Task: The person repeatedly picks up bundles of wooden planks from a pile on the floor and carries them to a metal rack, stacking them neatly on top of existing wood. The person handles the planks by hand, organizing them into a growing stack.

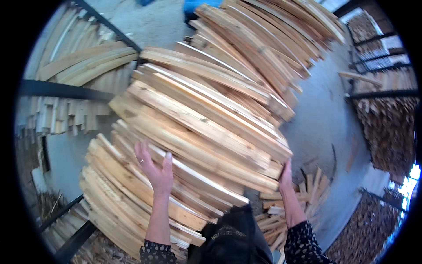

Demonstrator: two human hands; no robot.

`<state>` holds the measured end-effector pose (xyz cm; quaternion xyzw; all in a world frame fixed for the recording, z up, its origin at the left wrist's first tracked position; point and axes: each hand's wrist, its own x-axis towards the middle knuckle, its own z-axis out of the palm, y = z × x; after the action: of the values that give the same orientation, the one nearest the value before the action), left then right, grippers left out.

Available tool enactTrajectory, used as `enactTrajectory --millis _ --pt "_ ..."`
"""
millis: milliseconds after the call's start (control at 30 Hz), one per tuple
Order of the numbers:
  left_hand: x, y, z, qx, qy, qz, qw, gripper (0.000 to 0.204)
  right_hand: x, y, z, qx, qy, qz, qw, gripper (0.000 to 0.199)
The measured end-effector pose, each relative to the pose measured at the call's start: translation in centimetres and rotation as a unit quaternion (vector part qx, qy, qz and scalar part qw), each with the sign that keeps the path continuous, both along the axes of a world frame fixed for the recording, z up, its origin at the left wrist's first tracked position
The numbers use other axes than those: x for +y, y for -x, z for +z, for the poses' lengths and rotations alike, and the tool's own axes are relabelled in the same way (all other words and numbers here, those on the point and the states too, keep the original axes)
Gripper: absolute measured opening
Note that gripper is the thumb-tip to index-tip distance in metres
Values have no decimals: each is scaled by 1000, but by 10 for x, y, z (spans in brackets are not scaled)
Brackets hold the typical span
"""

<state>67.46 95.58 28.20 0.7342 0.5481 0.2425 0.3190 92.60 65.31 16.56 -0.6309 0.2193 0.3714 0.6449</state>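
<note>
Head view: holding left hand open, fingers spread, over or on near boards; not being able to confirm contact from this angle. Placing right hand against right-hand ends of middle boards; hiding fingers partly at the wood, so not being able to tell gripping from merely touching. Locating middle boards centrally, between near boards and far boards. Judging done versus left by the lie: already sitting in roughly parallel groups, with ends uneven; still lying loose and crossed below right hand, offcuts. Not being able to tell the remaining amount.
</note>
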Motion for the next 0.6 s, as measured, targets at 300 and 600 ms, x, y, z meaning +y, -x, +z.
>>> enactTrajectory --millis 300,600 --pt "227 -11 -18 81 14 -7 997 52 13 26 21 132 52 -60 988 58" --pt "319 -63 -89 34 295 -48 954 70 28 59 47 148 -42 -70 986 46"
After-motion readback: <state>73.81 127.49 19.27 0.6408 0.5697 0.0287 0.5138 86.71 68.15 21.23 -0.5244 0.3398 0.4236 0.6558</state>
